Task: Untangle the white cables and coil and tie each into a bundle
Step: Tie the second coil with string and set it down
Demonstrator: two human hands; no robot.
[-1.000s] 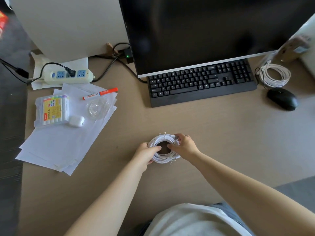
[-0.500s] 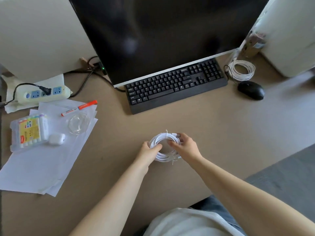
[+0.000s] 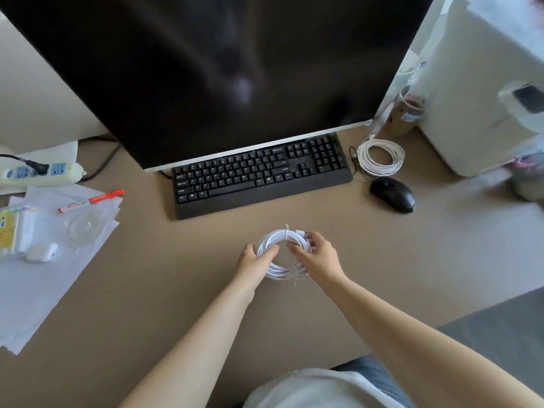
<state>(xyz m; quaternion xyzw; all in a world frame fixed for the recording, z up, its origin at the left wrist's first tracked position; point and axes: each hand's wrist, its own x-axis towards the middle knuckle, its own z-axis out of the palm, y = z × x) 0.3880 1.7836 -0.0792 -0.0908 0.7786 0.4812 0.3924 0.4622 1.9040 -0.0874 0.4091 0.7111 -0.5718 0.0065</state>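
coiled white cable (image 3: 282, 254) | both hands grip it: left hand (image 3: 255, 260), right hand (image 3: 319, 256) | seemingly tied

The coiled cable (image 3: 282, 254) is white, and so is the second coil (image 3: 380, 156) beside the black mouse (image 3: 392, 194). The keyboard (image 3: 259, 178) is black with pale lettering; the monitor (image 3: 206, 69) screen is black with a white lower edge. The desk (image 3: 176, 290) is tan. A marker (image 3: 91, 200) is white and orange-red. The power strip (image 3: 38, 172) is cream with blue sockets. The papers (image 3: 44, 284) and the earbud case (image 3: 41, 252) are white.
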